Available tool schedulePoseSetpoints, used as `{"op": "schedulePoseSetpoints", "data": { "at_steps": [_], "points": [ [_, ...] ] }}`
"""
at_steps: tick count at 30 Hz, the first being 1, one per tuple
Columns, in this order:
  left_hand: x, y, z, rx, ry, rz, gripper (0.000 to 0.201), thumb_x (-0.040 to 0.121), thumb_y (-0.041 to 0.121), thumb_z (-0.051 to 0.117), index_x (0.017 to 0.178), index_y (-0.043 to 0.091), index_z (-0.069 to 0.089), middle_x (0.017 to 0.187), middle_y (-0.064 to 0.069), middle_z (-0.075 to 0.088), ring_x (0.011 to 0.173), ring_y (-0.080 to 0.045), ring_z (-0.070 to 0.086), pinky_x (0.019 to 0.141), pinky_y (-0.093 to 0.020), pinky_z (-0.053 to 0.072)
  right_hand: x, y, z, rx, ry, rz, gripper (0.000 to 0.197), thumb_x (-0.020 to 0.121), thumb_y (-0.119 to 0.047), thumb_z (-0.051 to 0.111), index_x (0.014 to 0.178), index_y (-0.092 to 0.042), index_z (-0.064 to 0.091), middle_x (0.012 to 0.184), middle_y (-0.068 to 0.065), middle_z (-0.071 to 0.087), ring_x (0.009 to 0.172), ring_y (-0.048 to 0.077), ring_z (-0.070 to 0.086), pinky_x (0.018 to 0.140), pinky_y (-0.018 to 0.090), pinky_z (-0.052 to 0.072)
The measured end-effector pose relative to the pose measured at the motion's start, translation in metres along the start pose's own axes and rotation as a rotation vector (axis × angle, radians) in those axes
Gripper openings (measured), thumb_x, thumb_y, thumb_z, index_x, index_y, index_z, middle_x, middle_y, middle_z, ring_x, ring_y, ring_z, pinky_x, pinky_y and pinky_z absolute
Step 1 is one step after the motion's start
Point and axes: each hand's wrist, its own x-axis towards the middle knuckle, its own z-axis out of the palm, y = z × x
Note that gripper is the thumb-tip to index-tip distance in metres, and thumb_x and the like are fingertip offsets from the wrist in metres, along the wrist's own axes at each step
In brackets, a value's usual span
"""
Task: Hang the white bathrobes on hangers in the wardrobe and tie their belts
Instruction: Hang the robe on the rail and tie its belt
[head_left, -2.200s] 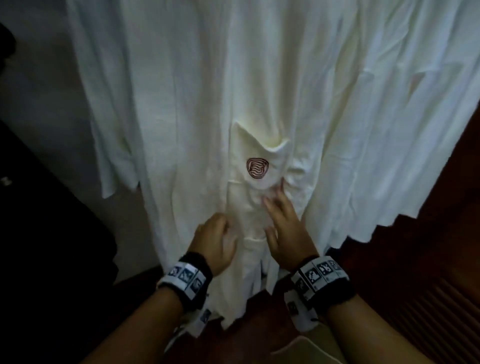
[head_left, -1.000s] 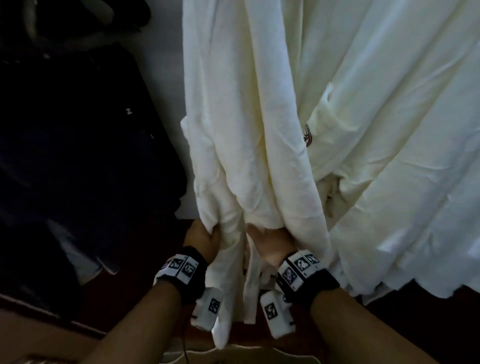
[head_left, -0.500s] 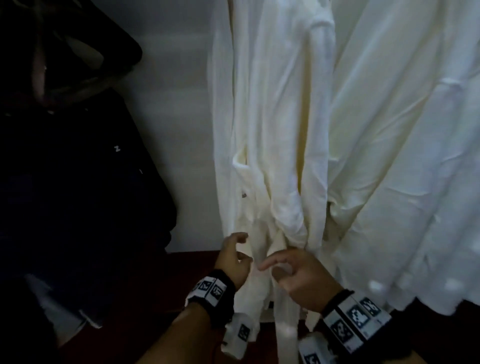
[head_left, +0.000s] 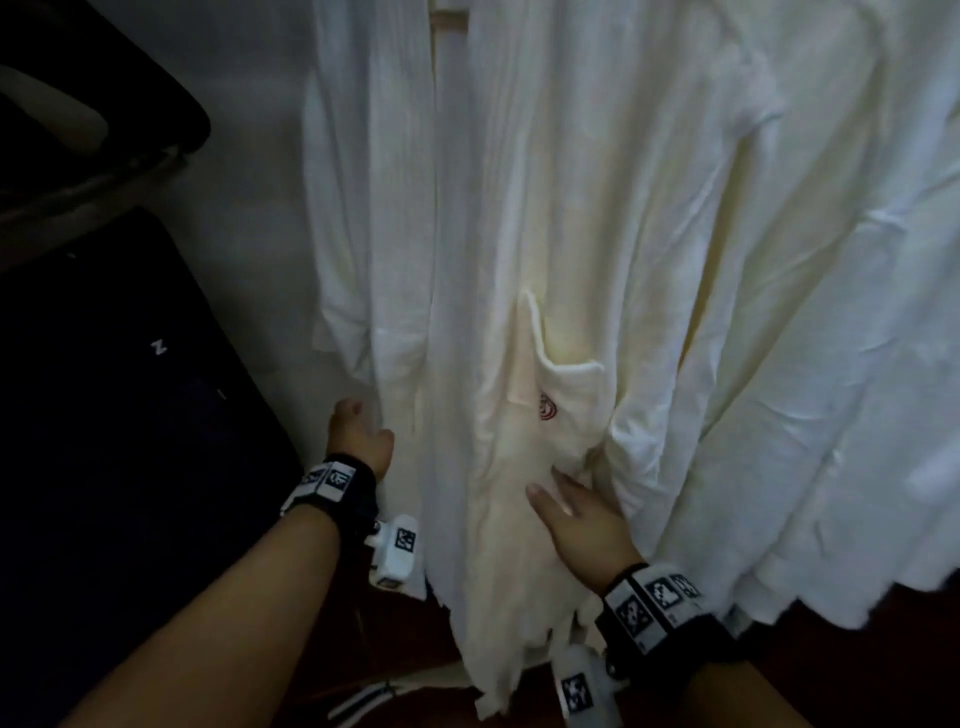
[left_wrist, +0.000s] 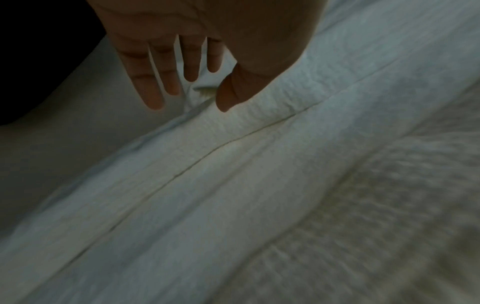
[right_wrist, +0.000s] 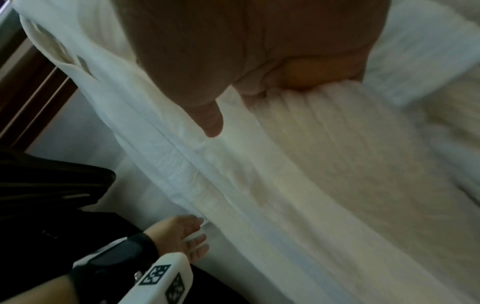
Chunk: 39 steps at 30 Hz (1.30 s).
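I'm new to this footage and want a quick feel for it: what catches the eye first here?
White bathrobes hang as a pale mass filling the middle and right of the head view. One has a pocket with a small red logo near the centre. Just below it the right hand lies flat on the cloth, while the left hand reaches to the robe's left edge, beside dark luggage.

A small white letter "Z" (head_left: 158, 347), possibly a logo, shows on the dark bag (head_left: 130, 415); the bathrobe pocket (head_left: 563, 410) bears a wordless red swirl emblem (head_left: 548, 411).
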Motion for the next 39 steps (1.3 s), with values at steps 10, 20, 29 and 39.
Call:
{"op": "schedulePoseSetpoints", "data": {
  "at_steps": [10,20,29,39],
  "points": [
    [0.015,0.025,-0.012,0.266,-0.246,0.18,0.051,0.086,0.038,0.065,0.127,0.009,0.057,0.124,-0.017,0.062,0.11,-0.033,0.06,0.089,-0.032,0.048,0.003,0.007,0.04,-0.066,0.105,-0.079,0.012,0.085,-0.036,0.068,0.086,-0.027,0.077,0.095,-0.008,0.072,0.091,0.003,0.063,0.087,0.024,0.051],
    [-0.067,0.024,-0.019,0.085,-0.71,0.509,0.013,0.084,0.008,0.059,0.091,0.005,0.069,0.084,-0.006,0.072,0.076,-0.014,0.068,0.07,-0.031,0.056,0.017,-0.003,0.099,-0.311,0.143,-0.094,0.047,0.08,-0.055,0.054,0.11,-0.023,0.07,0.114,0.012,0.066,0.114,0.028,0.054,0.09,0.03,0.049],
    [-0.013,-0.046,-0.015,-0.074,-0.348,-0.024,0.046,0.079,-0.009,0.046,0.119,0.014,0.053,0.114,-0.006,0.057,0.108,-0.027,0.055,0.09,-0.034,0.047,0.005,0.019,0.076,-0.15,0.232,-0.05,0.036,0.084,-0.021,0.057,0.052,-0.026,0.04,0.062,0.004,0.05,0.059,0.017,0.048,0.05,0.02,0.027],
    [-0.027,0.0,0.014,-0.098,-0.751,0.1,0.07,0.081,-0.015,0.057,0.143,0.004,0.031,0.14,-0.013,0.044,0.13,-0.028,0.042,0.102,-0.036,0.039,-0.013,0.036,0.032,-0.09,0.189,-0.007,0.041,0.073,-0.036,0.046,0.072,0.001,0.063,0.069,0.018,0.062,0.065,0.027,0.058,0.055,0.029,0.042]
  ]
}}
